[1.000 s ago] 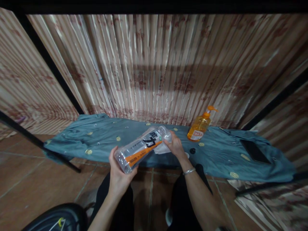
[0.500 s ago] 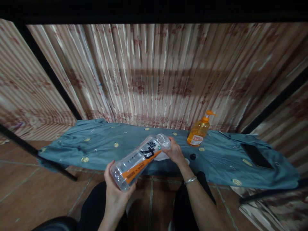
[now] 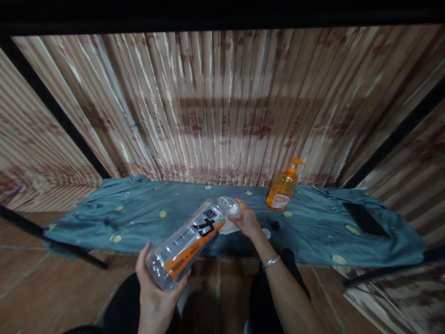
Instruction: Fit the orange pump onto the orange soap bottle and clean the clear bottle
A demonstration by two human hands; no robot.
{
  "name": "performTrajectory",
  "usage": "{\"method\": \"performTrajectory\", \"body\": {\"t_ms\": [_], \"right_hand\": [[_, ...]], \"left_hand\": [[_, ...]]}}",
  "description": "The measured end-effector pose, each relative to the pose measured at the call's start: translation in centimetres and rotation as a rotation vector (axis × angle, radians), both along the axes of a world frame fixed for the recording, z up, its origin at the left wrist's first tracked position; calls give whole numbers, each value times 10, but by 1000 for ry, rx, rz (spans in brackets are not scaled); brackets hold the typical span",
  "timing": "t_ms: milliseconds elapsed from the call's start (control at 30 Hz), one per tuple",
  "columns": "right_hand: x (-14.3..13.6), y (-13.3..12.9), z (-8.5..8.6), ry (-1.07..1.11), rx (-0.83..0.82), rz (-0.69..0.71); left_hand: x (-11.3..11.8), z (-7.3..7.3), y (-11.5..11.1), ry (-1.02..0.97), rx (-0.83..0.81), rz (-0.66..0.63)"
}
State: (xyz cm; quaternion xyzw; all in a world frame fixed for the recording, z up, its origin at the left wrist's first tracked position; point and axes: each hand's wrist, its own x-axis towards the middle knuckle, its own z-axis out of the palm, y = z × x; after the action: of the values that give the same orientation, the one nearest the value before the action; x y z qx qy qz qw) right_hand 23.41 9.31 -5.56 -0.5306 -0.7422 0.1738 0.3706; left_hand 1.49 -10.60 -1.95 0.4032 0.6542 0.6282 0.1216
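Observation:
A clear plastic bottle (image 3: 187, 246) with an orange and grey label is held tilted above the cloth, its base towards me on the left. My left hand (image 3: 158, 287) is wrapped round its base. My right hand (image 3: 245, 218) closes on the clear, rounded upper end at the right; the fingers partly hide the neck. Under that end lies a white piece (image 3: 227, 227), perhaps tissue, partly covered. Beside my right wrist are a small black round object (image 3: 275, 225) and a clear disc (image 3: 266, 233).
A pump bottle (image 3: 282, 190) of orange liquid stands behind my right hand. Farther right lies a dark phone-like slab (image 3: 365, 219). The patterned blue-green cloth (image 3: 139, 213) covers a low surface between black metal posts (image 3: 59, 106). A striped curtain (image 3: 215, 106) hangs behind.
The bottle and both hands have shifted a little left, with the base lower and nearer to me. The whole view has also moved slightly. Both hands keep their hold.

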Motion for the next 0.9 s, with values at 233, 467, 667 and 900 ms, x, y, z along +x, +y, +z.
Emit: {"method": "performTrajectory", "body": {"t_ms": [233,467,667,900], "right_hand": [[1,2,-5,20,27,2],[1,3,-6,29,22,8],[1,3,-5,29,6,17],[1,3,-6,25,33,24]], "left_hand": [[5,7,-2,29,20,12],[5,14,-2,26,16,-7],[1,14,-3,26,-24,-19],[-2,12,-4,53,-41,-5]]}}
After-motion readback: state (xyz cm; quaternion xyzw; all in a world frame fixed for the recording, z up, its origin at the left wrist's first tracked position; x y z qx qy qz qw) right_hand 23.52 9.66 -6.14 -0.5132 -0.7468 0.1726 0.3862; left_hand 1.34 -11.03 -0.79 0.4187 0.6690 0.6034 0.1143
